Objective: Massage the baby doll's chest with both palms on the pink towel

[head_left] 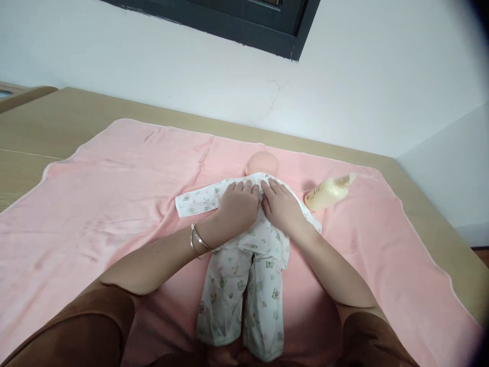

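A baby doll lies on its back, with its bald head [263, 163] pointing away from me. It wears a white long-sleeved shirt [269, 239] with small bear prints and matching trousers [263, 300]. My left hand [240, 206] rests on one side of the shirt's chest, fingers side by side near the neckline, its thumb hidden. Across from it, my right hand [282, 206] lies on the other side of the chest with fingers spread. Both sets of fingertips nearly meet at the middle. One sleeve [196, 200] stretches out to the left.
A pink blanket [126, 173] with folds lies under the doll on a wooden table [84, 109]. To the right, a cream pump bottle [328, 192] leans on the blanket close to the doll's other sleeve. Behind the table rise a white wall [214, 76] and a dark window frame [244, 30].
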Demonstrator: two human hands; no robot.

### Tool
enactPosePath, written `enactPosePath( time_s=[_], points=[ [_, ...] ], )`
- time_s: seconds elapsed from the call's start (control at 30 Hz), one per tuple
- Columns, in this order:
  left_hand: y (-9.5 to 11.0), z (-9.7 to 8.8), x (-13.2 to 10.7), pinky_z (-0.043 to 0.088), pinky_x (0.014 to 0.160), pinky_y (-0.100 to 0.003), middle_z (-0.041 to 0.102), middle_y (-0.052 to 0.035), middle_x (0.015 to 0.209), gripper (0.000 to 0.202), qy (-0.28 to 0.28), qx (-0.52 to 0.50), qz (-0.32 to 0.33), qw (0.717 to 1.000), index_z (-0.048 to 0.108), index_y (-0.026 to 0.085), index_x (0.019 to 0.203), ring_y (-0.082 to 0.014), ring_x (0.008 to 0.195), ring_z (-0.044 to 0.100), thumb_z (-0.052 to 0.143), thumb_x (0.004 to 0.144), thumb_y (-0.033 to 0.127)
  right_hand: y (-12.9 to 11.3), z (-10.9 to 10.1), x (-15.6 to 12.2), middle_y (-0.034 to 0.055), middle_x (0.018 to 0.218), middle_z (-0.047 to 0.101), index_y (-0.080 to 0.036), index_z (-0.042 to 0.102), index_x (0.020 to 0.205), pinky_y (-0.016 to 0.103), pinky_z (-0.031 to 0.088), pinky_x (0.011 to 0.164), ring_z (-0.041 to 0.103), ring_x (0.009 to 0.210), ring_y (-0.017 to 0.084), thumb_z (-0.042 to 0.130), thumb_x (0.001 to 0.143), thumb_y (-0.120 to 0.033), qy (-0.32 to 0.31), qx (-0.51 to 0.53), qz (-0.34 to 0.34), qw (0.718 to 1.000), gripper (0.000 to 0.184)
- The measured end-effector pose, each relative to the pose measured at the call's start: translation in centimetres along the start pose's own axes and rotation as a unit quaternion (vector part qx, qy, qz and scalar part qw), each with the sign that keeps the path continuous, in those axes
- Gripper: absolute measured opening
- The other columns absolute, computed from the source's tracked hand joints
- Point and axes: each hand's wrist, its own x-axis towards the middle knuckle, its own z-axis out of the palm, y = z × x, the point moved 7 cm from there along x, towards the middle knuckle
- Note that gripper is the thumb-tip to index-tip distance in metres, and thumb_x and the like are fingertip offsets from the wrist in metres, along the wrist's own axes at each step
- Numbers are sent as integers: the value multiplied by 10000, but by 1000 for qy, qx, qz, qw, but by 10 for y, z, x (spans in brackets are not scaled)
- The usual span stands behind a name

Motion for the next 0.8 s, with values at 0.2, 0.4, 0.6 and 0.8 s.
enactPosePath(
  time_s=[0.2, 0.4, 0.6, 0.8],
  points=[
    [-11, -6, 5, 516, 877, -443, 707, -156, 1094, 315, 34, -38, -6, 999, 677, 141, 1075, -301, 1008, 668, 392, 1012, 260, -8, -9, -12, 205, 1398, 633, -87, 618, 1342, 446, 456, 1121, 556, 1350, 322, 392, 1011, -254, 43, 10, 56, 997, 434],
    [-27, 20, 26, 474, 1011, -451, 698, -145, 1127, 322, 64, -129, -43, 989, 639, 129, 1121, -296, 1108, 624, 399, 1024, 319, 15, 12, 3, 233, 1530, 505, -60, 457, 1510, 587, 359, 1176, 429, 1459, 367, 370, 1020, -323, 29, 44, 103, 993, 563],
    [-34, 29, 25, 429, 1079, -465, 689, -142, 1221, 326, 132, -205, -78, 967, 641, 143, 1188, -303, 1181, 599, 450, 999, 327, 19, 13, 3, 244, 1557, 463, -77, 456, 1508, 635, 332, 1176, 401, 1478, 368, 377, 1006, -330, 47, 86, 106, 990, 568],
    [-46, 32, 27, 485, 995, -428, 744, -89, 1089, 317, 166, -329, -111, 923, 682, 198, 1011, -256, 1044, 654, 377, 1006, 284, 2, -14, -10, 164, 1691, 244, -198, 303, 1587, 701, 181, 1213, 246, 1557, 342, 404, 977, -290, 150, 82, 82, 982, 625]
  ],
)
